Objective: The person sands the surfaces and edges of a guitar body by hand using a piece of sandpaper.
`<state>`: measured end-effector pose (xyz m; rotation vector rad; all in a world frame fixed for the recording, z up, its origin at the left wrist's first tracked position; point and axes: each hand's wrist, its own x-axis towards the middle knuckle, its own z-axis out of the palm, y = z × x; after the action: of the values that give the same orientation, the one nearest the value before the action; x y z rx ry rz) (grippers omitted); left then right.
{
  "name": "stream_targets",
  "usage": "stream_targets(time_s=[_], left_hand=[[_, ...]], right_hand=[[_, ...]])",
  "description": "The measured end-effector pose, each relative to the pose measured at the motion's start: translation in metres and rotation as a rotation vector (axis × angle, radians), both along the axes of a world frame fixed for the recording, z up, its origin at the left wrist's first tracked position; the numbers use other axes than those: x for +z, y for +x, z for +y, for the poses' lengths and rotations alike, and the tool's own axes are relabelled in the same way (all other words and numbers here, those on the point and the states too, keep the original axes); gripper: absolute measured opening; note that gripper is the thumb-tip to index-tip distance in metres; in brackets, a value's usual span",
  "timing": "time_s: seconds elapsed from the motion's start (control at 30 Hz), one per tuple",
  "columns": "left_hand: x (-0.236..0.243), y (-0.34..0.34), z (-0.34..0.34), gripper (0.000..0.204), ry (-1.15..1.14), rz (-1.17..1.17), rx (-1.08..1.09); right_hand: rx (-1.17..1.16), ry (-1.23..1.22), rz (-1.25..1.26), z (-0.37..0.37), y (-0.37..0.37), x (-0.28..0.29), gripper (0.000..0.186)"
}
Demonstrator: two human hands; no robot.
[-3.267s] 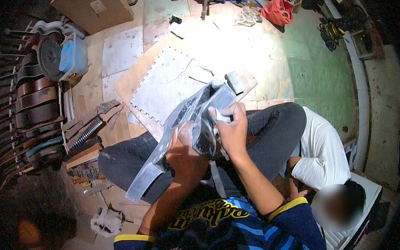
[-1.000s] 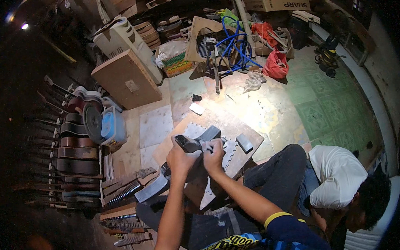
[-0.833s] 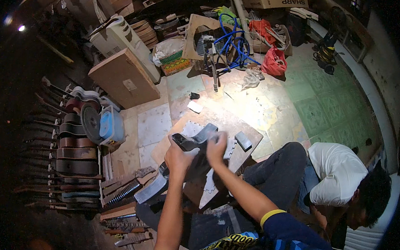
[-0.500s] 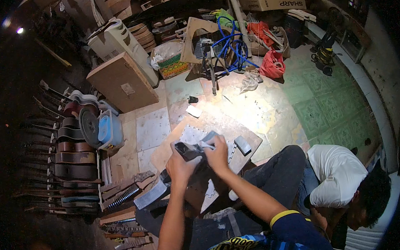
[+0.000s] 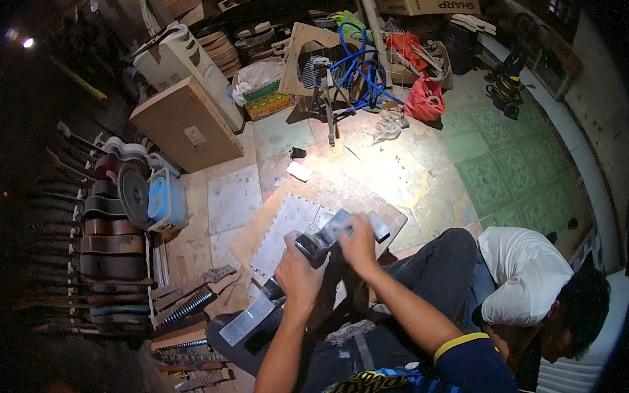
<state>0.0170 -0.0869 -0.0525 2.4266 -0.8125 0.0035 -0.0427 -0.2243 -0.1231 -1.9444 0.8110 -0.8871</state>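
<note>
My left hand [image 5: 300, 271] is closed around a dark, glossy guitar neck [image 5: 314, 247], near its thick block-like end. The neck's flat grey headstock [image 5: 248, 321] reaches down to the left, over my lap. A folded grey sheet [image 5: 337, 221], which looks like sandpaper, is pinched in my right hand [image 5: 357, 240] close beside the thick end. Motion blurs the right fingers, and whether the sheet touches the neck there I cannot tell. Just beyond that hand a grey block [image 5: 379, 226] lies on the work board.
Beneath the work lies a brown board [image 5: 250, 244] with a grey jigsaw-edged mat [image 5: 283, 231]. Guitar bodies [image 5: 113, 249] line the left. Loose necks [image 5: 196, 301] lie at lower left. A person in a white shirt [image 5: 522, 274] bends over at right. A blue hose [image 5: 368, 84] is ahead.
Both hands have moved slightly right with the neck, and the right hand has shifted along near its thick end. More of the mat shows. The whole view has shifted a little.
</note>
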Motion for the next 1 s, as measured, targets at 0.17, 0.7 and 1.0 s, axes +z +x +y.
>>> stream_targets(time_s=[0.17, 0.7, 1.0], left_hand=[[0.003, -0.010, -0.005, 0.065, 0.037, 0.016, 0.017], [-0.006, -0.040, 0.011, 0.063, -0.080, -0.003, 0.002], [-0.009, -0.045, 0.007, 0.064, -0.090, -0.031, -0.044]], right_hand=[[-0.100, -0.008, 0.013, 0.007, -0.002, 0.001, 0.017], [0.081, -0.097, 0.006, 0.014, -0.024, 0.006, 0.022], [0.093, -0.137, 0.134, -0.010, -0.025, 0.000, 0.019]])
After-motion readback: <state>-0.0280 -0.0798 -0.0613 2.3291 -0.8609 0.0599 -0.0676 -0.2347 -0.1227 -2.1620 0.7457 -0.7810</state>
